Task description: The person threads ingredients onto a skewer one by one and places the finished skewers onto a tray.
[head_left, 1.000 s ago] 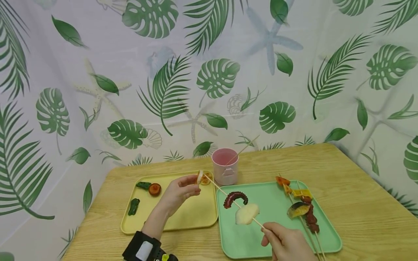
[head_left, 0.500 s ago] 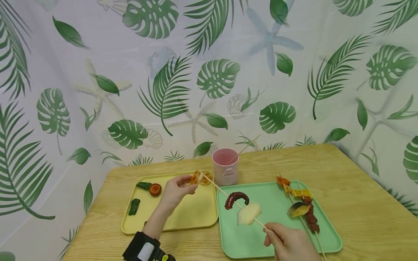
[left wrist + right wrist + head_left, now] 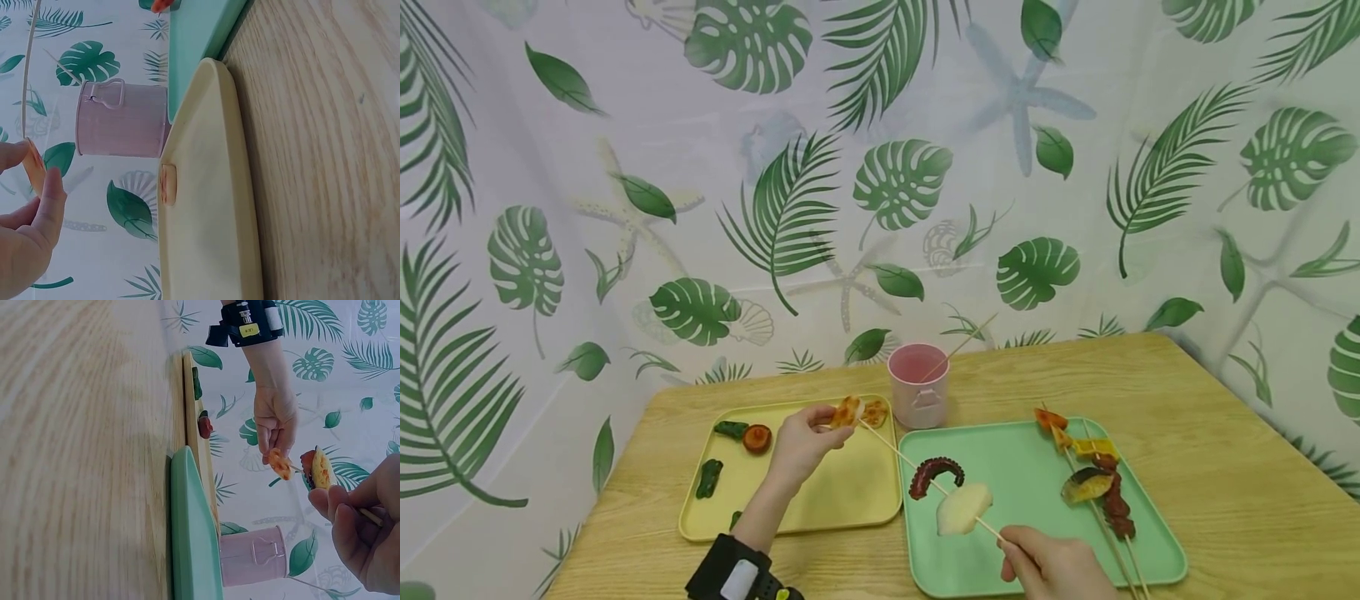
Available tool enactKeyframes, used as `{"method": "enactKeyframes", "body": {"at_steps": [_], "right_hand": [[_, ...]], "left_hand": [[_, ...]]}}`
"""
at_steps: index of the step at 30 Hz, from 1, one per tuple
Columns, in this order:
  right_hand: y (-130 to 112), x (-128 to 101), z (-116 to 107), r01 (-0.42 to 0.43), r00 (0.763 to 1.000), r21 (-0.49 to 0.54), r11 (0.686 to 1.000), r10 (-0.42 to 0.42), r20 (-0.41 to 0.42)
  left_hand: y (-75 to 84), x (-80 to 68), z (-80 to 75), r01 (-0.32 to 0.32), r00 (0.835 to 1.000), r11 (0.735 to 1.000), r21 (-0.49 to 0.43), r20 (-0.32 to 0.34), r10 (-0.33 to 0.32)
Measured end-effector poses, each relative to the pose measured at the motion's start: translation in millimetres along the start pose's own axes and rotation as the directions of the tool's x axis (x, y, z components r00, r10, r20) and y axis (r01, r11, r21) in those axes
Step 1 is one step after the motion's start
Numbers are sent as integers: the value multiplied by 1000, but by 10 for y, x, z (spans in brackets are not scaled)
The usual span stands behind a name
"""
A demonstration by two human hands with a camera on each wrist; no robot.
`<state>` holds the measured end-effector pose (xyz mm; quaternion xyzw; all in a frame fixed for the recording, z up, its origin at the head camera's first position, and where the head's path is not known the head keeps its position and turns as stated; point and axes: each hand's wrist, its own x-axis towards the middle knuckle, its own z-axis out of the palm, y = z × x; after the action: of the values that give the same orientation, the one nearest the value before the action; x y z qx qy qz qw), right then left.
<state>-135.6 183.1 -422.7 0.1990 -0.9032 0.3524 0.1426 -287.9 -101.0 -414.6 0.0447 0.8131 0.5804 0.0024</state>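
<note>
There it goes: the browned slice (image 3: 847, 412) you showed edge-on a second ago now turns its scorched face to the head camera, pinched in your left grip (image 3: 808, 443) over the yellow tray (image 3: 820, 508). Its pale edge meets the skewer (image 3: 886, 442) tip; threading looks to be the step, though you can't tell whether it's pierced. Down the thin wooden stick, a glossy, sucker-lined tentacle (image 3: 925, 477) arches, then a smooth, pale, flat piece (image 3: 966, 504). Your right grip (image 3: 1054, 560) pinches the stem above the matte green tray (image 3: 992, 446), all over a wood-grained desk (image 3: 1232, 433).
</note>
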Motion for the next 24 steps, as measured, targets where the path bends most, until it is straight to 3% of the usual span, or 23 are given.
{"method": "enactKeyframes", "body": {"at_steps": [7, 14, 19, 24], "right_hand": [[17, 9, 30, 33, 999, -12, 999, -33, -4], [-41, 31, 6, -31, 999, -58, 998, 33, 39], [-71, 59, -1, -31, 997, -85, 996, 36, 64], [-95, 79, 20, -44, 994, -115, 992, 55, 94]], "left_hand": [[21, -16, 10, 4, 1000, 998, 68, -4, -4], [-2, -3, 59, -76, 995, 967, 244, -42, 88], [10, -23, 102, -79, 993, 956, 284, -57, 99], [35, -82, 179, -193, 979, 924, 330, 0, 204]]}}
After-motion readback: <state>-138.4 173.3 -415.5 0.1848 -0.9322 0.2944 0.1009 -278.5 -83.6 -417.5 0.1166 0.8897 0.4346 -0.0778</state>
